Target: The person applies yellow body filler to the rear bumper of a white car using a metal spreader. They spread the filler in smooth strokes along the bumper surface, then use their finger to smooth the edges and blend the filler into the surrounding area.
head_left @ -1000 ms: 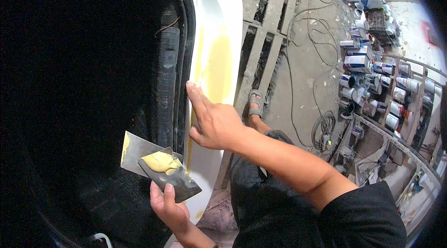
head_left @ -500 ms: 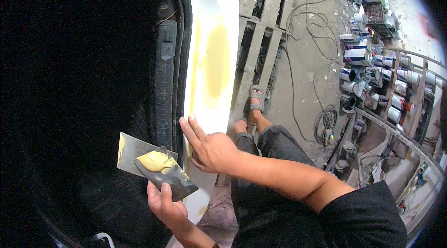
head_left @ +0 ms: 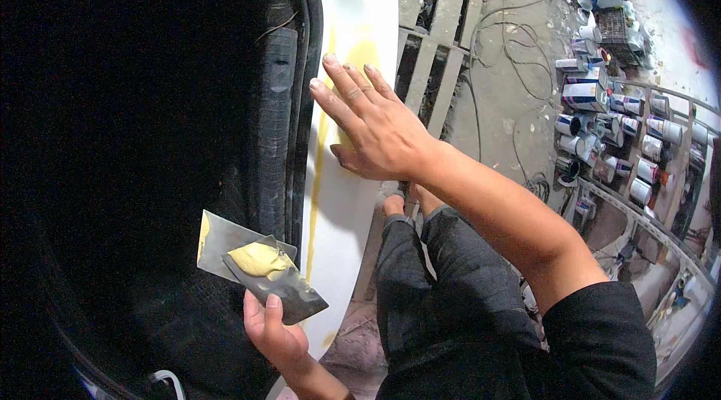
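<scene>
My left hand pinches two flat filler spreaders between thumb and fingers. The darker spreader overlaps the grey one, and a lump of yellow body filler sits on top. More filler coats the grey spreader's far left edge. My right hand lies with fingers spread on a white, curved vehicle body panel, and nothing is held in it. Beneath and beyond its fingers shows a yellow filler patch, partly hidden. A thin yellow streak runs along the panel near its inner edge.
Left of the panel, a black rubber seal borders a dark opening. A wooden pallet lies on the floor to the right, near loose cables. Many paint cans and a metal frame stand farther right.
My right hand has slid up the panel, away from me, onto the filler patch, and its fingers have spread. My left hand still holds the spreaders in nearly the same place.
</scene>
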`<state>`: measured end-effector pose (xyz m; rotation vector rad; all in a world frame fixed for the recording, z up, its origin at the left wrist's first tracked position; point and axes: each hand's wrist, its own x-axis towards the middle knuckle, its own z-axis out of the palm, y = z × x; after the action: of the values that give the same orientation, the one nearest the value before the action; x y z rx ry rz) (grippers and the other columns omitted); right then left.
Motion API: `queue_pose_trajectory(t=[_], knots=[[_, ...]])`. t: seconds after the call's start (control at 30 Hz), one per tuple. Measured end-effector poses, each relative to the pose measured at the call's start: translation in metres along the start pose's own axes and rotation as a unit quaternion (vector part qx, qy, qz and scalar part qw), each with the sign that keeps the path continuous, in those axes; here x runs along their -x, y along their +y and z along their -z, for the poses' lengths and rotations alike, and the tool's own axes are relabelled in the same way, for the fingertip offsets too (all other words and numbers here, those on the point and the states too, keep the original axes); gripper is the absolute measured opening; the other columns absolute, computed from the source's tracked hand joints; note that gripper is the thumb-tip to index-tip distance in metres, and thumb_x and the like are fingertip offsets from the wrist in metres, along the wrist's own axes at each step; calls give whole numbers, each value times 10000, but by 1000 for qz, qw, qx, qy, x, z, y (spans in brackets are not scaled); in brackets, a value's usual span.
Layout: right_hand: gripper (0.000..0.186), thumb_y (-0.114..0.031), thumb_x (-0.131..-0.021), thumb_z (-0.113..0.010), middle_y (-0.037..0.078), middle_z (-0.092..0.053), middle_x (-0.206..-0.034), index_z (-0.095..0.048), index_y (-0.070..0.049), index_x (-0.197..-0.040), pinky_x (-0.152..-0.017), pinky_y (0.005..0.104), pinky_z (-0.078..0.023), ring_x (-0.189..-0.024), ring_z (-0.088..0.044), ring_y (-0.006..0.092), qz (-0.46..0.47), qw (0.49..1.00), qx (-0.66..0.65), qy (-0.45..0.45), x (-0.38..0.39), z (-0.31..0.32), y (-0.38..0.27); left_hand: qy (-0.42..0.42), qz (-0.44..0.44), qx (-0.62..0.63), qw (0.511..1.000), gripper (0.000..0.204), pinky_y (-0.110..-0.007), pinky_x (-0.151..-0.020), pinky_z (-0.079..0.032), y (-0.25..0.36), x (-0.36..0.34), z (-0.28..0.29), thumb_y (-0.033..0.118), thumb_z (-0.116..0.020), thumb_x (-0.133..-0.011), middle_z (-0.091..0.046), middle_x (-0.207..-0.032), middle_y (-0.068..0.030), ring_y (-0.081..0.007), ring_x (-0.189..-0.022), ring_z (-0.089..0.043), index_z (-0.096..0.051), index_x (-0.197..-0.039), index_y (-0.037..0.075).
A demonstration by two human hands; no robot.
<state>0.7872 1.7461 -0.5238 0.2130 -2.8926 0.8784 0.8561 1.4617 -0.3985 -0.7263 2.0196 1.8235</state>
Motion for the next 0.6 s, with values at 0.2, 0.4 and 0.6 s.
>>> queue_pose_trajectory(t=[0.2,0.4,0.6], knots=[[920,-437,-880,-689,258,-144,-1638,-179,-174,-1600,-1233,547,-183,-1451,-276,507,21,997,12,-72,15,-34,-25,21,-3,-4,1000,609,-442,-1090,-426,-3,-4,0,43,-494,-854,-518,-1352,-271,-348,-1243,-549,-376,-1413,-168],[920,-347,-821,-745,293,-213,-1602,-252,-101,-1558,-1190,548,-299,-1415,-357,488,78,983,-124,-113,44,-33,-54,-11,-12,11,1000,611,-448,-1088,-426,-9,-6,7,44,-514,-855,-516,-1362,-272,-349,-1245,-547,-378,-1412,-166],[924,-301,-794,-724,316,-251,-1571,-266,-23,-1546,-1162,547,-328,-1377,-410,466,-38,992,-111,43,23,-13,-20,-22,-31,7,999,586,-428,-1057,-451,-13,-8,11,60,-542,-866,-568,-1327,-212,-309,-1201,-575,-426,-1414,-113]])
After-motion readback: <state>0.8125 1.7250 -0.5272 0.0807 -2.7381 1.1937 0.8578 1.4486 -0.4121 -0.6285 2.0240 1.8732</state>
